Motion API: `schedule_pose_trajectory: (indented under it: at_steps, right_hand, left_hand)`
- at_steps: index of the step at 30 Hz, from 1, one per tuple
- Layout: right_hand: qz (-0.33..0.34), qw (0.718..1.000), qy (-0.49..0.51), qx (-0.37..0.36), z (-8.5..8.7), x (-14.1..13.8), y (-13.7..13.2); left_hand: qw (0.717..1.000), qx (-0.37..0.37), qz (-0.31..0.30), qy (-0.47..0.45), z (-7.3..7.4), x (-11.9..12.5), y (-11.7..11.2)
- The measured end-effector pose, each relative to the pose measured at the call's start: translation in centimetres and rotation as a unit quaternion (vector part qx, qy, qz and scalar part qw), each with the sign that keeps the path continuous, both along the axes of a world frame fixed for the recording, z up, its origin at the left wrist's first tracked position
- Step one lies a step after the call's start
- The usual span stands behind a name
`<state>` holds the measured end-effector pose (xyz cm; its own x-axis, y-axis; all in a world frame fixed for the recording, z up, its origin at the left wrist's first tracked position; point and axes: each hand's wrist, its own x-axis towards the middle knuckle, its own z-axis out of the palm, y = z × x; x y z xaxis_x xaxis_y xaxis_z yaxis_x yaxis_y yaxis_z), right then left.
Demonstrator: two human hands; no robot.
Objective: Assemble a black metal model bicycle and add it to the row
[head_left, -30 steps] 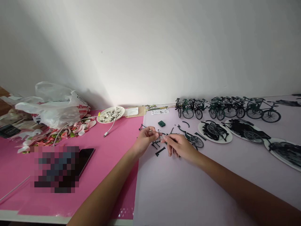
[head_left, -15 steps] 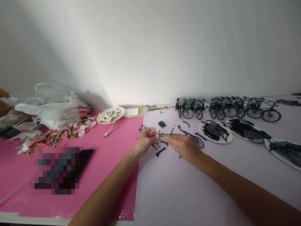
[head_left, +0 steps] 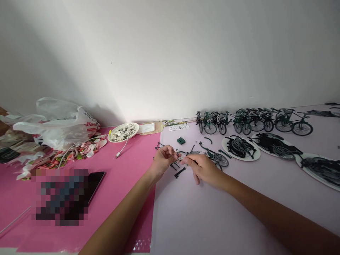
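My left hand (head_left: 163,161) is closed in a pinch on a small silvery part (head_left: 178,153), too small to name. My right hand (head_left: 203,167) is close beside it, thumb and forefinger pinched near that part; what they hold, if anything, I cannot make out. Under and around my fingers lie loose dark model bicycle pieces: a flat black piece (head_left: 180,173), a spoked wheel (head_left: 221,160), a curved strip (head_left: 208,140) and a dark green block (head_left: 181,141). My hands hide some of the pieces.
Assembled model bicycles (head_left: 283,122) stand in a row along the wall. White plates (head_left: 257,156) of dark bicycle parts sit at right. On the left are a plate of small pale pieces (head_left: 123,132), a white cable (head_left: 120,150), a plastic bag (head_left: 62,124), artificial flowers (head_left: 91,146) and a phone (head_left: 97,179).
My right hand's fingertips have drawn slightly back from the silvery part, and one lower finger now hangs down. My left hand keeps its pinch. The whole view has shifted a little.
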<state>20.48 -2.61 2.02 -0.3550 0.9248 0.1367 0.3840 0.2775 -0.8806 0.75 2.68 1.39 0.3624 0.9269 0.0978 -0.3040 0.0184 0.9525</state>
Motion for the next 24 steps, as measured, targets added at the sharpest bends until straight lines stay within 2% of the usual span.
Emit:
schedule_pose_trajectory:
  at_steps: [3,6,8,10,15,19,21,24]
  right_hand:
    - [0.016,0.983,0.110,-0.147,0.7,-0.1,-0.1]
    - [0.053,0.936,0.222,-0.269,1.0,0.1,0.1]
    - [0.069,0.917,0.253,-0.300,1.1,0.3,0.3]
    - [0.072,0.921,0.244,-0.294,1.0,0.4,0.4]
    - [0.023,0.965,0.166,-0.203,0.8,-0.1,0.1]
    - [-0.006,0.997,0.044,-0.067,0.4,-0.2,0.0]
    - [-0.018,0.999,-0.021,0.037,-0.1,-0.1,0.2]
    - [-0.045,0.975,-0.081,0.202,-1.1,0.5,1.0]
  left_hand:
    - [1.000,0.018,0.011,0.016,0.7,0.1,-0.5]
    - [0.999,0.044,0.019,0.025,1.3,0.2,-0.9]
    - [0.998,0.058,0.016,0.033,1.5,0.1,-0.9]
    - [0.997,0.063,0.007,0.043,1.5,0.1,-0.8]
    - [0.999,0.023,0.005,0.035,0.8,-0.1,-0.4]
    - [0.999,-0.028,-0.013,0.019,0.1,-0.2,0.1]
    - [0.998,-0.051,-0.027,0.015,0.0,-0.3,0.3]
    - [0.995,-0.086,-0.042,0.011,0.1,-0.5,0.4]
